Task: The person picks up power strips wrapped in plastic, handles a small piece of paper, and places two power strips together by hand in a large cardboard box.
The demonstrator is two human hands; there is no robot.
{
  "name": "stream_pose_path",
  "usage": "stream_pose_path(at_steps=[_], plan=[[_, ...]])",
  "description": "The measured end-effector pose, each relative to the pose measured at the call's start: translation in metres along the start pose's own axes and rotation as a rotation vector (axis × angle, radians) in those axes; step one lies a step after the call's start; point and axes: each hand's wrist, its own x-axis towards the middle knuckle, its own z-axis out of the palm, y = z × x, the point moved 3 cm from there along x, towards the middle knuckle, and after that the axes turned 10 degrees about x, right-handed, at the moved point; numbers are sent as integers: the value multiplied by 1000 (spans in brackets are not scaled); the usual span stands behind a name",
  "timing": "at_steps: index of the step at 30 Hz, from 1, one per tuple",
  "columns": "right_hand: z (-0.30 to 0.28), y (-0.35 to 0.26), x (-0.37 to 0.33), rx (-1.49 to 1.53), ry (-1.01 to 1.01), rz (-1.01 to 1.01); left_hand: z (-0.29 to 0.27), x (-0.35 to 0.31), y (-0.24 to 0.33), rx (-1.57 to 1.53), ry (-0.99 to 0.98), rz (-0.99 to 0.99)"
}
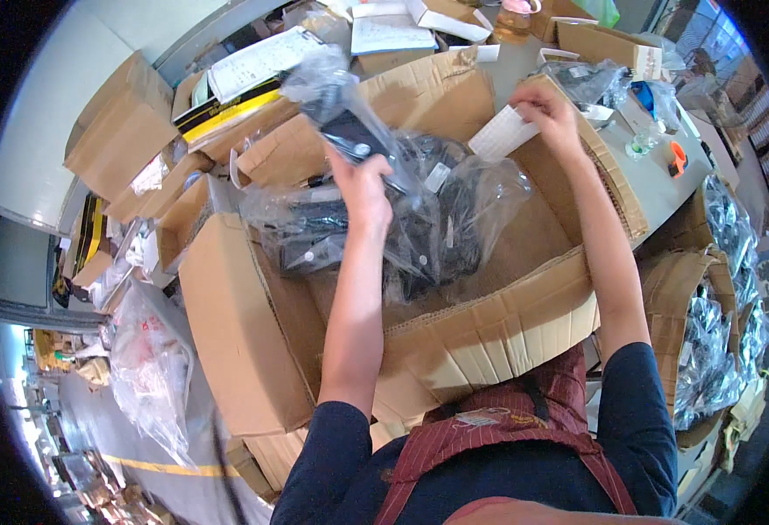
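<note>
My left hand (365, 188) is closed around a black item in a clear plastic bag (349, 127), lifted over the big open cardboard box (454, 341). The bag's loose end points away from me. My right hand (549, 115) pinches a sheet of small white labels (500, 133) above the box's far right corner. Inside the box lie several black items in clear bags (419, 236), some with small white stickers on them. What exactly the black items are, I cannot make out.
On the right a grey table (664, 201) bears an orange-handled tool (678, 159) and plastic bags. Below it stand cartons full of bagged items (704, 350). Papers (262, 61) and small boxes crowd the far side. A clear plastic sack (148, 359) hangs at left.
</note>
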Motion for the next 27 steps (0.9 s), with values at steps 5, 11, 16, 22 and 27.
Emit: stream_pose_path(at_steps=[5, 11, 16, 22, 27], plan=[[41, -17, -7, 282, -153, 279, 48, -39, -16, 37, -344, -67], [43, 12, -1, 600, -12, 505, 69, -64, -28, 481, -541, 277], [22, 50, 6, 491, -161, 62, 82, -75, -39, 587, -772, 190], [48, -31, -10, 875, -49, 395, 77, -83, -31, 543, -991, 62], [45, -53, -14, 894, -206, 352, 75, -81, -20, 339, -1474, -59]])
